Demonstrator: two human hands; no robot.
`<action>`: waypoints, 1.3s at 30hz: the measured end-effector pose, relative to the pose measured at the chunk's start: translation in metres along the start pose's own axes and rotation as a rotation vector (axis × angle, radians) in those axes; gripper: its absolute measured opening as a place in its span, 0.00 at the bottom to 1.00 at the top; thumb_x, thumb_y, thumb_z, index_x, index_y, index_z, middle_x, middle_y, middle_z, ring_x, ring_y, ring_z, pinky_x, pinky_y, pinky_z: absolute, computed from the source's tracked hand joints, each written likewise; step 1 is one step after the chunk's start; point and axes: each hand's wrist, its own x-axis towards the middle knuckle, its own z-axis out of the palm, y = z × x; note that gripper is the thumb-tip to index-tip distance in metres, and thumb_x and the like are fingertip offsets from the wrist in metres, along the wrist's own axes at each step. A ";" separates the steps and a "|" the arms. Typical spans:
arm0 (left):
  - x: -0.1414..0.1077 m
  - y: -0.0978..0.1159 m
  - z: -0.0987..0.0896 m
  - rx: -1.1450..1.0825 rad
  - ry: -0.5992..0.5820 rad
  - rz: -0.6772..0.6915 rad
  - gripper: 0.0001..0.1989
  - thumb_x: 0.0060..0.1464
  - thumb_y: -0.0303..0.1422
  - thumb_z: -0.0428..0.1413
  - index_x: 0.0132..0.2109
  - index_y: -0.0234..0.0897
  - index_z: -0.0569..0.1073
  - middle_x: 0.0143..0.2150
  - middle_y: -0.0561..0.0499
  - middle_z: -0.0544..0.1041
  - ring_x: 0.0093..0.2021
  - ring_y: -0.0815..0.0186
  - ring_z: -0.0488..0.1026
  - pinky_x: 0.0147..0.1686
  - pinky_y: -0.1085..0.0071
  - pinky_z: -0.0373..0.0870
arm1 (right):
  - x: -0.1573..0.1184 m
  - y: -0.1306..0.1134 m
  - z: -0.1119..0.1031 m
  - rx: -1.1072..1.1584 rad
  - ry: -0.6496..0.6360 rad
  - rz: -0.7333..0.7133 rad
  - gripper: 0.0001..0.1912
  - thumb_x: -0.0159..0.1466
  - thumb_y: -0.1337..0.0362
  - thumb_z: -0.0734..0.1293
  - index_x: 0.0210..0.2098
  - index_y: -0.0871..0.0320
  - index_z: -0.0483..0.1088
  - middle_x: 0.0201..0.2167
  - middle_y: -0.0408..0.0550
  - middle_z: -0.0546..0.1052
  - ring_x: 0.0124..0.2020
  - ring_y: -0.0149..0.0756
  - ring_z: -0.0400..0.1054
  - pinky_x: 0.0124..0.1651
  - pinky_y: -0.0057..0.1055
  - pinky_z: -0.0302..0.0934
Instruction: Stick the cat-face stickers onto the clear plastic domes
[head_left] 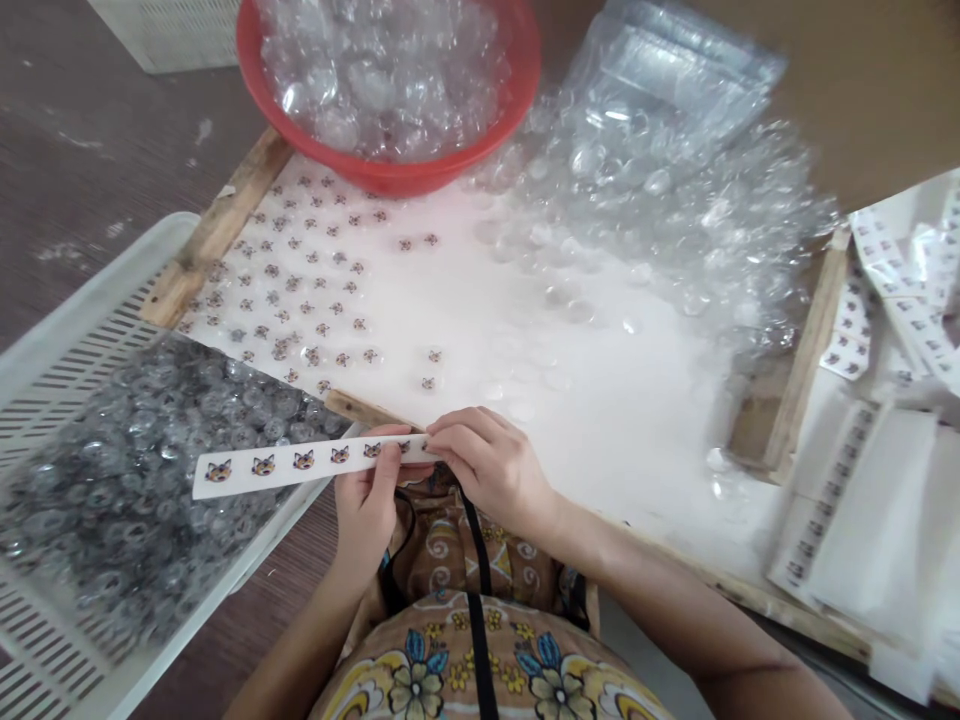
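A white strip [281, 466] printed with a row of small animal-face stickers stretches left from my hands, above the crate's edge. My left hand [369, 495] pinches the strip near its right end, thumb on top and fingers underneath. At that same end, my right hand [491, 465] has its fingers closed together at the strip's tip; whether a sticker is between them is too small to tell. Beyond my hands, clear pieces bearing the same animal face [322, 329] lie in rows on the white board [465, 300].
A red basin [390, 180] of clear pieces stands at the back. Loose clear domes [720, 220] and a plastic bag [667, 80] lie at the back right. A white crate [67, 310] holds pieces at left. Sticker sheets [832, 490] rest at right, beside a wooden strip [808, 360].
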 end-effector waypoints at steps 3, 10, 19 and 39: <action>0.003 -0.003 -0.003 -0.024 0.032 -0.017 0.18 0.60 0.46 0.59 0.46 0.36 0.77 0.43 0.45 0.82 0.35 0.60 0.82 0.33 0.67 0.82 | 0.004 0.004 -0.012 0.075 0.084 0.036 0.08 0.69 0.68 0.64 0.35 0.54 0.73 0.40 0.50 0.78 0.42 0.37 0.72 0.44 0.35 0.69; 0.004 -0.007 -0.008 -0.033 0.060 -0.027 0.18 0.59 0.46 0.60 0.46 0.36 0.78 0.38 0.47 0.82 0.34 0.60 0.82 0.31 0.69 0.81 | 0.014 0.052 -0.050 0.140 0.119 0.555 0.04 0.61 0.64 0.68 0.29 0.56 0.71 0.24 0.42 0.74 0.25 0.30 0.65 0.29 0.29 0.61; -0.001 -0.007 -0.012 -0.030 0.061 -0.004 0.18 0.59 0.46 0.60 0.46 0.36 0.78 0.39 0.47 0.83 0.35 0.61 0.82 0.31 0.69 0.81 | 0.009 0.059 -0.034 -0.014 -0.001 0.540 0.02 0.60 0.68 0.68 0.30 0.57 0.73 0.26 0.43 0.76 0.26 0.30 0.66 0.32 0.29 0.60; -0.004 0.001 -0.006 0.122 -0.018 0.054 0.28 0.59 0.48 0.59 0.62 0.40 0.73 0.52 0.41 0.80 0.48 0.52 0.80 0.45 0.60 0.81 | 0.026 -0.001 -0.016 0.175 -0.194 0.145 0.07 0.67 0.69 0.65 0.42 0.56 0.75 0.39 0.45 0.80 0.40 0.32 0.74 0.44 0.29 0.68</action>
